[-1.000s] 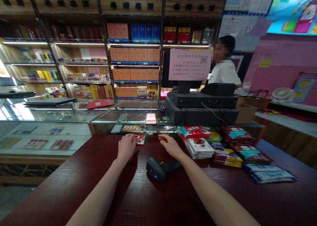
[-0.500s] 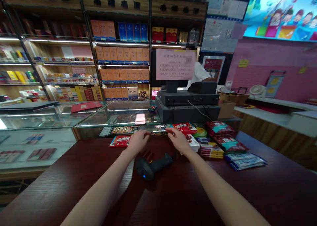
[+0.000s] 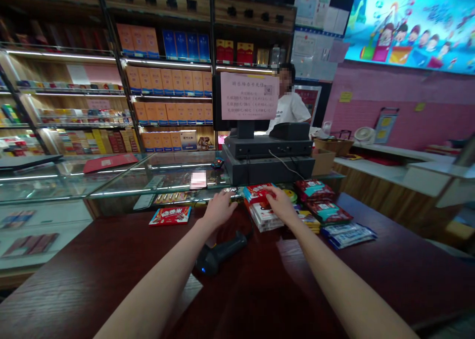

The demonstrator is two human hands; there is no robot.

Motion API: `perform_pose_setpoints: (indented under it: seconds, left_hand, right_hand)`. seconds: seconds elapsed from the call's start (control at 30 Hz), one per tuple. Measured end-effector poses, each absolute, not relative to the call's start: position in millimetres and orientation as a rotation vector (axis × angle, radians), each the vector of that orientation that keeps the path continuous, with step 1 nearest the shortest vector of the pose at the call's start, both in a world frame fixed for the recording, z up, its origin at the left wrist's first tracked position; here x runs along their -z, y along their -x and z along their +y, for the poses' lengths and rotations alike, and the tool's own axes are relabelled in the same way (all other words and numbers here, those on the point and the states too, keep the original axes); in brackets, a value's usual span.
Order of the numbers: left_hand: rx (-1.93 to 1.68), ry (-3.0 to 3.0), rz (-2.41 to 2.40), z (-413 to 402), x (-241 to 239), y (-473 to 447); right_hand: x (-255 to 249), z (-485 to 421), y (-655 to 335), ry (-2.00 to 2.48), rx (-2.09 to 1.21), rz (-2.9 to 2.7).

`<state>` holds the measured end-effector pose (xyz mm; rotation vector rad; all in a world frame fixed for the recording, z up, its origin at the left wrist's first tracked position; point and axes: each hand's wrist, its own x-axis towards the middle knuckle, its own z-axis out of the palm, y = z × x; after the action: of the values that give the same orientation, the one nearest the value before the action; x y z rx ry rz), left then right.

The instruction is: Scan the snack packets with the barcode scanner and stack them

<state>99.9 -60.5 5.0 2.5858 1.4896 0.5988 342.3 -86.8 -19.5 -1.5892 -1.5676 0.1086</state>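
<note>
My left hand (image 3: 219, 209) hovers over the dark red table beyond the barcode scanner (image 3: 218, 255), fingers apart and holding nothing. To its left lies a flat red snack packet (image 3: 170, 216). At the near right, my right hand (image 3: 282, 205) reaches over a stack of white-sided packs (image 3: 265, 217) topped by another red packet (image 3: 256, 192). Its fingers are spread at that packet's right edge; whether they touch it I cannot tell. Beside this hand sit yellow-and-red packs (image 3: 308, 220), dark red bags (image 3: 329, 212) and blue-and-white packets (image 3: 349, 235).
A glass display counter (image 3: 170, 161) runs behind the table. On it stands a cash register (image 3: 267, 151) with a paper sign (image 3: 249, 96). Behind it is a person in a white shirt (image 3: 291, 109). Shelves of boxed goods (image 3: 168, 81) line the wall.
The view has turned to the right. My right hand has gone from beside the stack to over its top packet. My left hand has moved away from the lone red packet, uncovering it.
</note>
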Motion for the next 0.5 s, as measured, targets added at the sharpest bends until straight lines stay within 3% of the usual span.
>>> perform_pose_setpoints:
  seconds: [0.23, 0.5]
  left_hand:
    - [-0.583, -2.613, 1.395, -55, 8, -127]
    - [-0.45, -2.566, 1.309, -62, 12, -150]
  right_hand:
    - [30, -75, -375, 1.759, 0.085, -1.599]
    - [41, -73, -385, 1.943, 0.038, -1.535]
